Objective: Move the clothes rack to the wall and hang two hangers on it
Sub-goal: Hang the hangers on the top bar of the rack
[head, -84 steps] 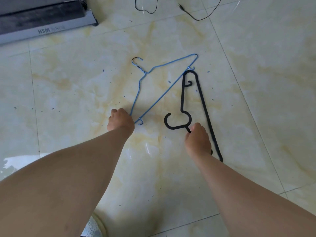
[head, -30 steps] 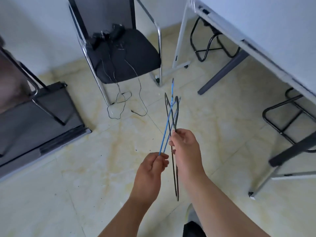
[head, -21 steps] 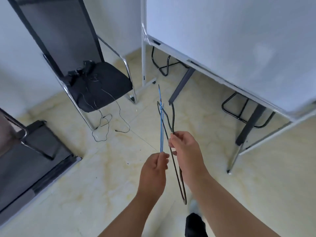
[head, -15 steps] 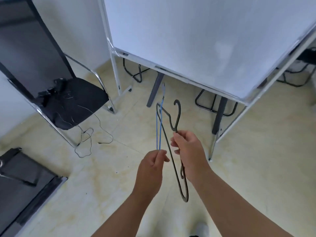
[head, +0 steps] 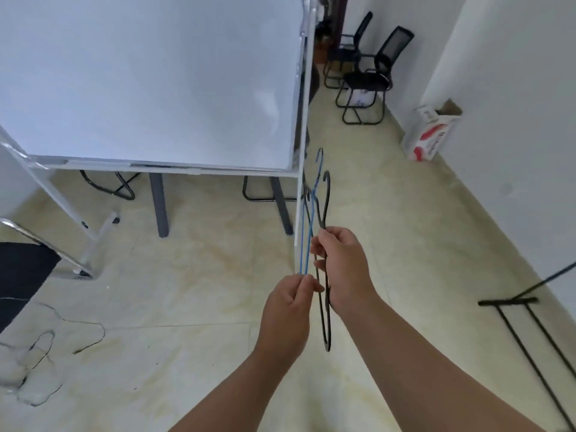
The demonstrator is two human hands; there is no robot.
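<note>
My left hand pinches the lower end of a thin blue wire hanger, held upright and seen edge-on. My right hand grips a black plastic hanger by its neck, hook up, right beside the blue one. Both hangers are in the air at chest height in front of me. At the right edge, by the white wall, stand the black base bar and thin legs of the clothes rack; its upper part is out of view.
A large whiteboard on a wheeled stand fills the upper left. Black office chairs stand at the far end, a cardboard box leans on the right wall. A black chair seat and loose cables lie at left.
Both hangers were picked up off the floor and are now held upright. My view has swung right, from the black chair past the whiteboard to the corridor and the rack's base.
</note>
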